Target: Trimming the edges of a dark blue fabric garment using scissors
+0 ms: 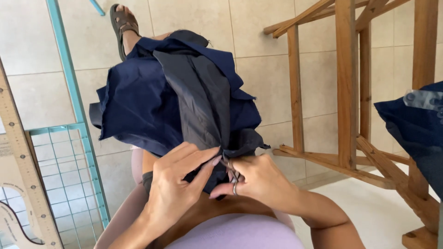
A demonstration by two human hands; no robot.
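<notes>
A wooden frame (pixel 346 92) of slanted bars and uprights stands on the tiled floor (pixel 272 32) to the right of the hands, and past it, at the far right edge, more dark blue cloth (pixel 417 133) lies over something I cannot make out. To the left of the hands a turquoise wire rack (pixel 78 152) leans, with a long wooden ruler (pixel 23 166) and a curved pattern template (pixel 11 221) beside it. Beyond the hands, a foot in a brown sandal (pixel 123 25) rests on the tiles.

The navy blue fabric (pixel 138 101) is bunched over the person's lap, rising directly beyond both hands and hiding most of the leg beneath it. It is rumpled into loose folds, with a darker, slightly shiny panel (pixel 203 97) running down the middle to a gathered point between the hands.

The left hand (pixel 177 184) pinches that gathered point, fingers closed on the cloth. The right hand (pixel 263 180) is closed around small metal scissors (pixel 232 177), their blades meeting the cloth right at the pinch.
</notes>
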